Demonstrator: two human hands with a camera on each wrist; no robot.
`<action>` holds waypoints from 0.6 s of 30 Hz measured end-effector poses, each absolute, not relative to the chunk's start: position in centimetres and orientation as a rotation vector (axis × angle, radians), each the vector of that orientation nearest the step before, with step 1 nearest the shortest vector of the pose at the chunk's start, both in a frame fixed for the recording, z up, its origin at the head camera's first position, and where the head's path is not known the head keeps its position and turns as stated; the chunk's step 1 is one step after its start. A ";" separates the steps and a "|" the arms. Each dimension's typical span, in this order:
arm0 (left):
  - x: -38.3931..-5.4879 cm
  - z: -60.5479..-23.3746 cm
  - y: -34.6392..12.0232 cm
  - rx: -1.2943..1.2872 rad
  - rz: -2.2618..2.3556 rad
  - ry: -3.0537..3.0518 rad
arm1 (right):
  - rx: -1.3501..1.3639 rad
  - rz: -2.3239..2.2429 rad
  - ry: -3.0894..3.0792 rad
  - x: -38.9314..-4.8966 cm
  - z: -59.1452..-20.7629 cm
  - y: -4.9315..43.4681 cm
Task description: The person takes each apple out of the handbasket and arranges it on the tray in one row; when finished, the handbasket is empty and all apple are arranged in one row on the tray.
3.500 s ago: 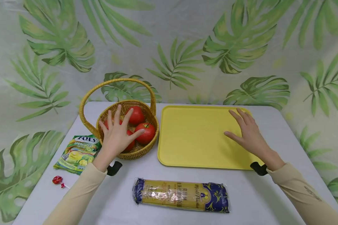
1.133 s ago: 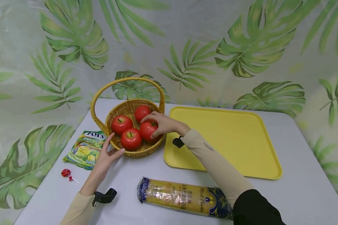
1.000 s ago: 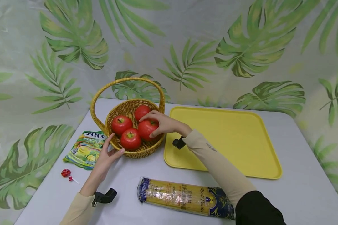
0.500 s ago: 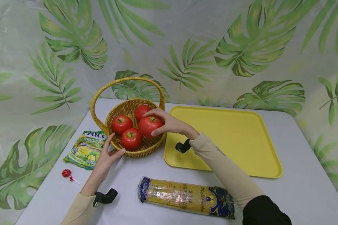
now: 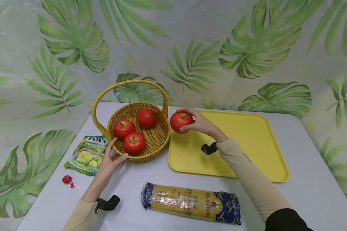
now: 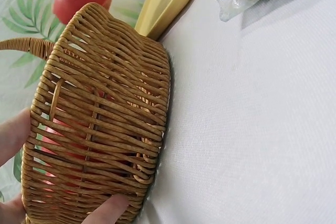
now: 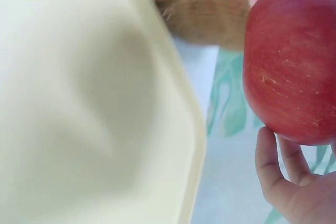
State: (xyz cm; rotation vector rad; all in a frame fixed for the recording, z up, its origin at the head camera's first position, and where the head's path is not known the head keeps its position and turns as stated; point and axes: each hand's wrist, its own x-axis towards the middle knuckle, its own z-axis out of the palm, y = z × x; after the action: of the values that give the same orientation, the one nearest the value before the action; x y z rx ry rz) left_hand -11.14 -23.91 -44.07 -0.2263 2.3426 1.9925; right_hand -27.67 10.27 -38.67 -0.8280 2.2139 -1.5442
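Note:
My right hand [image 5: 200, 123] grips a red apple [image 5: 180, 122] between fingers and thumb, raised over the left edge of the yellow tray [image 5: 231, 154]. In the right wrist view this apple [image 7: 294, 64] is large, with fingertips against its underside. A wicker basket [image 5: 154, 141] with a tall hoop handle stands left of the tray. Inside it lie three other red apples [image 5: 134, 143]. My left hand [image 5: 108, 165] rests against the basket's near-left side, thumb and index finger spread apart. In the left wrist view, fingertips [image 6: 113, 205] touch the woven wall.
A green Fox's candy bag [image 5: 86, 155] lies left of the basket, partly behind the left hand. Nearer is a red lollipop [image 5: 67, 179]. A long pack of pasta [image 5: 191, 203] lies along the front of the white table [image 5: 130, 179]. A leaf-print cloth hangs behind.
Both hands came from hovering apart to the basket. The right hand took hold of an apple, lifted it out and carried it right over the tray edge. The left hand stayed at the basket.

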 end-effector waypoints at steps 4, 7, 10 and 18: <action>-11.1 -44.1 -23.9 -0.222 2.012 2.317 | -0.762 -1.562 2.269 -28.0 -39.7 12.0; -11.1 -44.1 -23.9 -0.224 2.022 2.307 | -0.718 -1.559 2.310 -28.0 -40.5 12.9; -11.1 -44.1 -23.9 -0.224 2.028 2.306 | -0.688 -1.558 2.328 -28.1 -41.3 13.4; -11.1 -44.1 -23.9 -0.236 2.034 2.290 | -0.768 -1.475 2.420 -28.0 -43.4 13.1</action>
State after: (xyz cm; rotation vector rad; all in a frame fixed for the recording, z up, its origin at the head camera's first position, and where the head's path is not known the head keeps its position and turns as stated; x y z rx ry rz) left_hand -11.10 -23.88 -44.13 -0.2360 2.2902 2.0344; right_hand -28.04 13.08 -43.36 -0.7678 2.4199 -1.4754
